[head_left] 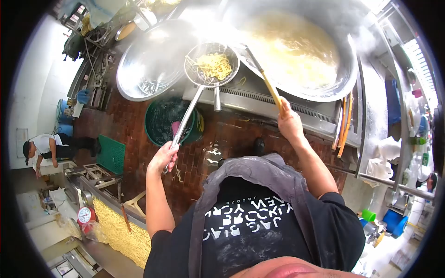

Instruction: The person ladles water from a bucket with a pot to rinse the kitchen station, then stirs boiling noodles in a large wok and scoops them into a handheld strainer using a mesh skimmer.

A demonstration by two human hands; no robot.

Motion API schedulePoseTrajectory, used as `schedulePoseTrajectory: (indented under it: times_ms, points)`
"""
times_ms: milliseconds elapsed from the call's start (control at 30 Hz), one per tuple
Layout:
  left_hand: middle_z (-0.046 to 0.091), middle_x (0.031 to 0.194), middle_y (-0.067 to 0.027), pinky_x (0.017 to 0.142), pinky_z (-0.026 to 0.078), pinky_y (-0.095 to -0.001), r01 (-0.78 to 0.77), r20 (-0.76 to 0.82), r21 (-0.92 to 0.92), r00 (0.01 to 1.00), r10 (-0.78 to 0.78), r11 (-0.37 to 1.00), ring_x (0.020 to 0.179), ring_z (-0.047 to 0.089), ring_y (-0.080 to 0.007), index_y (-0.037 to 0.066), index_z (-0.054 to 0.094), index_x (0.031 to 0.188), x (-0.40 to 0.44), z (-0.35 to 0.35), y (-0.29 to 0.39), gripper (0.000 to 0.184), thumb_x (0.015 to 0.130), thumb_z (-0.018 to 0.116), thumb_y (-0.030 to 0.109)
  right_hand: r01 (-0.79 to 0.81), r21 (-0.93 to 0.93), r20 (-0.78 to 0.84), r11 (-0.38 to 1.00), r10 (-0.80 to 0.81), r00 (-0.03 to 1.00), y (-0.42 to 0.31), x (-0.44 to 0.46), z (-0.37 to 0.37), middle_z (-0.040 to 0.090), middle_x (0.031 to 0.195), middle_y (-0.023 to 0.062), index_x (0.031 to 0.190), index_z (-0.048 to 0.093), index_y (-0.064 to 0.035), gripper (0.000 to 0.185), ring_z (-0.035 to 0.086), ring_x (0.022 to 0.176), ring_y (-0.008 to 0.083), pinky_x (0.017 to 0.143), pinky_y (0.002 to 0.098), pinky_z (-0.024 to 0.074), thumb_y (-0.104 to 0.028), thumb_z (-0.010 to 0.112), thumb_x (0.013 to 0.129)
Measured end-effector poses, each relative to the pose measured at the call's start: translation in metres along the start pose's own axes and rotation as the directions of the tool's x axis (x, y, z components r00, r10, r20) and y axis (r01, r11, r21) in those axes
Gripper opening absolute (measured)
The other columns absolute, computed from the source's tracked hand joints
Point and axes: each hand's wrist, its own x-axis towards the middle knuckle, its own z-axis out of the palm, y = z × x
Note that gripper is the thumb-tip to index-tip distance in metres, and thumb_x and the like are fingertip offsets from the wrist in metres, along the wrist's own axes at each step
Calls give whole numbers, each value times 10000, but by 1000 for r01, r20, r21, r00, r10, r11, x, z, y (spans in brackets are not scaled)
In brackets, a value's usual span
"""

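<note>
My left hand [164, 156] is closed round the long metal handle of a strainer [189, 116]. A small heap of yellow noodles [214, 66] lies in its round bowl, between two large steaming metal vessels. My right hand [289, 123] grips a wooden stick [270, 88], whose far end reaches the rim of the right-hand pot [324, 96]. Cloudy yellowish liquid bubbles in that pot. Steam blurs the stick's tip, so I cannot tell what it touches. To the left, the wide metal basin [134, 92] stands partly veiled by steam.
A green bucket [150, 127] with dark water stands on the brown tiled floor below the strainer. More wooden sticks [345, 123] lean at the stove's right. At lower left, noodles [116, 222] cover a table beside a red scale [85, 217]. Another person [51, 146] bends at far left.
</note>
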Motion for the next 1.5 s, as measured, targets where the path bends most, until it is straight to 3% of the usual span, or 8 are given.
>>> schedulePoseTrajectory:
  times_ms: [167,300,333,633,933,1133,1333,1500]
  points:
    - [472,619,6,349,385,-268,-20,19,-49,1000,20,999,386,425,-89,75,488,1238,5,14,-9,361,987,533,330,-446,409,136,796,430,892,74,74,-55,676,997,204,1310,517,-38,371,657,783,254,689,379,527,-145,576,960]
    - [479,644,-17,353,395,-269,55,-5,-165,998,-57,985,403,436,-99,78,468,1269,-4,40,5,349,999,530,291,-294,-33,-348,955,265,899,197,171,-109,668,958,280,1329,445,16,462,674,826,390,704,455,530,-232,573,961]
    - [478,646,-22,356,393,-272,54,-9,-195,998,-57,979,403,430,-101,79,467,1280,-1,43,0,341,1003,517,271,-390,-55,-304,919,356,883,191,191,-137,643,1050,334,1339,419,-6,453,627,1006,475,849,514,501,-213,554,959]
    - [471,644,-33,363,397,-294,180,-84,-226,975,-204,957,411,427,-127,96,452,1304,-10,75,30,327,1008,489,230,-653,-389,-284,650,590,756,368,337,-196,676,1074,267,1257,473,39,371,687,971,390,849,483,548,-173,399,962]
    - [477,653,-28,371,397,-284,136,-39,-234,988,-149,963,416,428,-115,96,461,1283,-15,75,30,295,1015,467,221,-743,-283,224,607,795,564,293,288,-155,634,690,150,971,616,49,205,614,527,258,440,438,483,-29,454,871]
    - [481,654,-21,370,411,-280,103,-6,-207,994,-107,973,416,444,-109,103,472,1260,-11,56,14,282,1012,488,237,-603,-392,446,695,717,536,297,257,-97,511,563,88,697,524,-39,82,500,466,217,423,406,416,-61,475,759]
    - [479,651,-17,352,402,-282,35,36,-171,999,-29,985,403,435,-104,111,474,1255,-6,38,-7,290,1007,507,256,-478,-97,616,873,429,660,243,189,-55,590,610,76,709,604,-51,120,580,511,205,460,374,480,-159,592,761]
    - [480,647,-17,337,396,-281,-17,47,-114,999,23,993,396,435,-104,95,468,1261,-4,27,-13,308,998,515,251,-700,279,634,657,421,648,192,128,-36,588,632,35,755,612,-77,164,577,524,144,459,308,480,-216,636,839]
